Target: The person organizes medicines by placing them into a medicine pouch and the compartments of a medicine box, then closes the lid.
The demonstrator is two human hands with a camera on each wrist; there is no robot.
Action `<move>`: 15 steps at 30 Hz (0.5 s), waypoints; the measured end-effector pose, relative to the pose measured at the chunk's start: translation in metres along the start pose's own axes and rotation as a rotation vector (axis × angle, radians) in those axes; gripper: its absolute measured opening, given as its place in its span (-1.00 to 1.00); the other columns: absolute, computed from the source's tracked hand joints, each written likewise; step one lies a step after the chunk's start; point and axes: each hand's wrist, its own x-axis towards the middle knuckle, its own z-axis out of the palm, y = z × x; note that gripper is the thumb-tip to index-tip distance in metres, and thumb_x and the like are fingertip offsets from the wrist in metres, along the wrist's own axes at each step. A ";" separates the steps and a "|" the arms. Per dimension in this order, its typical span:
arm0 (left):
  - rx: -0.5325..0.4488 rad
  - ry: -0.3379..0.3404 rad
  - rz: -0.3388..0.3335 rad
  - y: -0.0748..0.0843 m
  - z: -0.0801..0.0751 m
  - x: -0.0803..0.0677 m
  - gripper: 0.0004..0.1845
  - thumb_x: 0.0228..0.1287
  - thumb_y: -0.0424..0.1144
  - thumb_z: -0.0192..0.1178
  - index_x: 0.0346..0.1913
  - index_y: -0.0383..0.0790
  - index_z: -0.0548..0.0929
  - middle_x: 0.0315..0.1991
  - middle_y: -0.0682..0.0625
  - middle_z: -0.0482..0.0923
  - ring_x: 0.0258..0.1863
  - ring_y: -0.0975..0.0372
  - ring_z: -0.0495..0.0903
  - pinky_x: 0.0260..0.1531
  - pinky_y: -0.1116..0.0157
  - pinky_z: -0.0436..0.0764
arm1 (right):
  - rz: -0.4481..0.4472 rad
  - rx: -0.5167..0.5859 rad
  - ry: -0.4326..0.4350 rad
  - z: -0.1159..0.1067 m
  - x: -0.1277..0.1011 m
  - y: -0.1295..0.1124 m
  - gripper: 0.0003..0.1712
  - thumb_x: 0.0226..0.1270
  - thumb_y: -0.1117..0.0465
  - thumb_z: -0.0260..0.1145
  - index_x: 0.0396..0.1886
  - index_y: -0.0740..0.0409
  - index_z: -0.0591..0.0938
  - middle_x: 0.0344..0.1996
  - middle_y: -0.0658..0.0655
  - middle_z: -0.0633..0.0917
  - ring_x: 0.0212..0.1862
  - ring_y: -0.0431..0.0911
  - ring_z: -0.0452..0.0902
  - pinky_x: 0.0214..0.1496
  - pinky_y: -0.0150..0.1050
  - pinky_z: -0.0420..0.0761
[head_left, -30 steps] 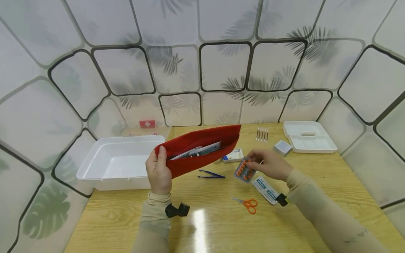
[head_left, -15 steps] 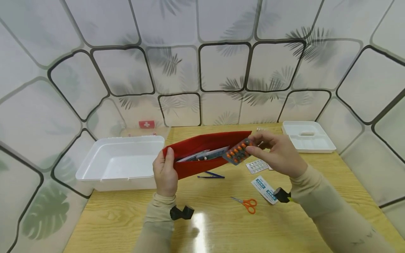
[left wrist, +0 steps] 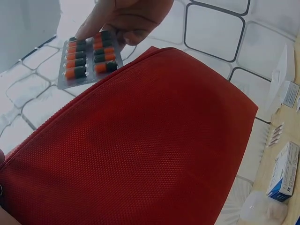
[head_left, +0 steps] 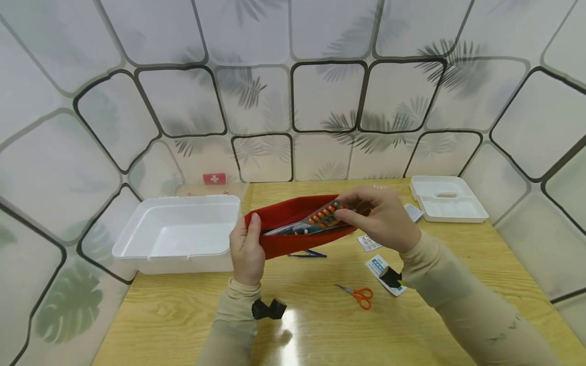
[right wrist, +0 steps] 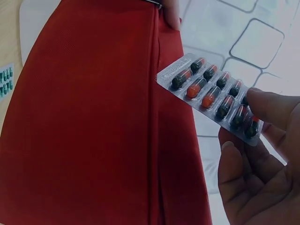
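Capsule blister pack (head_left: 322, 217): right hand (head_left: 382, 218), pinching it, is now sliding it into red pouch (head_left: 293, 229), having lifted it off the table (head_left: 320, 315). Left hand (head_left: 247, 249) is gripping the pouch's end, above the table's middle.

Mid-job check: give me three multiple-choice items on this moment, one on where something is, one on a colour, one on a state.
1. Where do the scissors lie?
A. in the white tub
B. on the table, nearer the person than the red pouch
C. inside the pouch

2. What colour are the scissors' handles?
A. orange
B. blue
C. black

3. How is the blister pack held?
A. lying flat on the table
B. pinched by the right hand at the pouch's open mouth
C. gripped by the left hand

Answers: 1 B, they lie on bare wood below the red pouch. 2 A, both loops are orange. 3 B, the right hand pinches it; the left hand holds the pouch.
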 end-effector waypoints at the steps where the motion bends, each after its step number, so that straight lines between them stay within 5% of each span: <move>1: -0.001 -0.002 -0.001 0.000 0.000 0.000 -0.62 0.50 -0.18 -0.06 -0.11 -0.51 0.58 -0.23 -0.22 0.64 -0.28 0.13 0.62 -0.29 0.27 0.59 | -0.004 0.012 -0.009 0.002 0.001 -0.002 -0.76 -0.01 0.59 0.42 -0.31 0.32 0.68 -0.48 0.15 0.71 -0.53 -0.11 0.60 -0.53 -0.34 0.57; 8: -0.005 -0.014 0.021 -0.002 0.003 -0.001 -0.62 0.50 -0.21 -0.06 -0.12 -0.52 0.59 -0.24 -0.25 0.64 -0.27 0.15 0.61 -0.28 0.29 0.59 | -0.025 0.098 -0.063 0.020 -0.002 0.019 -0.77 0.06 0.45 0.46 -0.26 0.16 0.72 -0.39 0.03 0.72 -0.48 -0.17 0.60 -0.49 -0.34 0.59; 15: -0.006 -0.024 0.039 -0.001 0.006 -0.002 -0.63 0.50 -0.24 -0.08 -0.14 -0.55 0.59 -0.25 -0.29 0.63 -0.24 0.16 0.60 -0.22 0.30 0.56 | -0.033 0.062 -0.103 0.035 -0.005 0.031 -0.82 0.10 0.29 0.48 -0.26 0.03 0.75 -0.39 -0.09 0.72 -0.53 -0.26 0.51 -0.52 -0.35 0.53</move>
